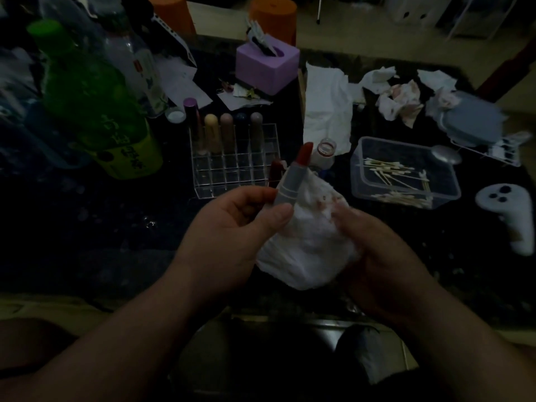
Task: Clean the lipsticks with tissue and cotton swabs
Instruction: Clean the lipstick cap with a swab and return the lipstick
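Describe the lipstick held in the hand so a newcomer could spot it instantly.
Start at the clear grid organiser mid-table. In front of it, the left hand pinches a grey lipstick tube beside a stained tissue. Unlike the capped sticks standing in the organiser, it is uncapped, red bullet exposed.

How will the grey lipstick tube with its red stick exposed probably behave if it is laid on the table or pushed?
The round grey lipstick tube would likely roll if laid on its side. Standing, it looks narrow and may tip. Its exposed red stick seems soft and could smear, as stains on the white tissue suggest.
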A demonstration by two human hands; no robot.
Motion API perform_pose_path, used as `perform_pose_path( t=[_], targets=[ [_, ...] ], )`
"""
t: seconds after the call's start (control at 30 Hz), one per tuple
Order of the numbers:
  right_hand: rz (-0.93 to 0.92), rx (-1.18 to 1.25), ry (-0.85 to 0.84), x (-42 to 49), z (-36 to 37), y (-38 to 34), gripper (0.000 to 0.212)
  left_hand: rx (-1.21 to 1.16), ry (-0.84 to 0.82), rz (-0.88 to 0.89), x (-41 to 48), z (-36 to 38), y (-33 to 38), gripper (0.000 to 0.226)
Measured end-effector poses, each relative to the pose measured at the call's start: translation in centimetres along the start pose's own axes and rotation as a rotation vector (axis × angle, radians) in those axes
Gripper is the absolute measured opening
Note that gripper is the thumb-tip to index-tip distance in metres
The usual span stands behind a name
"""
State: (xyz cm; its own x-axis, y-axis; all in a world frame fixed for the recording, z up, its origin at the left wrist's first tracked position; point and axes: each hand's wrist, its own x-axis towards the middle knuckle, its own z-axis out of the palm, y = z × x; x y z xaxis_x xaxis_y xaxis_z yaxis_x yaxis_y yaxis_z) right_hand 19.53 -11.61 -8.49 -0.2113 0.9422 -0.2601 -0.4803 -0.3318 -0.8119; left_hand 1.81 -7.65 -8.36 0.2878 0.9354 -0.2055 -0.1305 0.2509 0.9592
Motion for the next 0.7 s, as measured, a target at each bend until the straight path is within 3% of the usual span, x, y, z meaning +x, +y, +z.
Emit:
perform_pose_path(
  t=[0.13,0.27,0.5,0.6,0.7],
  targets=[
    [-0.004,-0.258,0.339,0.3,-0.1,0.6,0.021,0.057,0.007,-0.046,0.2,0.2,-0.6,0.025],
    [0.045,-0.31,0.474,0.7,-0.3,0.2,0.014,0.128,0.023,-0.072,0.7,0.2,-0.8,0.016],
    [0.224,-0.708,0.444,0.2,-1.5,-1.0,0.009,0.097,0.197,0.014,2.8,-1.4,-0.5,0.019],
    [0.239,-0.834,0.409,0.1,-1.8,-1.2,0.014,0.279,0.194,0.078,3.6,-2.1,-0.3,0.026],
    [0.245,-0.916,0.401,0.1,-2.0,-1.2,0.016,0.504,0.191,0.108,4.2,-2.4,-1.2,0.018]
  ],
)
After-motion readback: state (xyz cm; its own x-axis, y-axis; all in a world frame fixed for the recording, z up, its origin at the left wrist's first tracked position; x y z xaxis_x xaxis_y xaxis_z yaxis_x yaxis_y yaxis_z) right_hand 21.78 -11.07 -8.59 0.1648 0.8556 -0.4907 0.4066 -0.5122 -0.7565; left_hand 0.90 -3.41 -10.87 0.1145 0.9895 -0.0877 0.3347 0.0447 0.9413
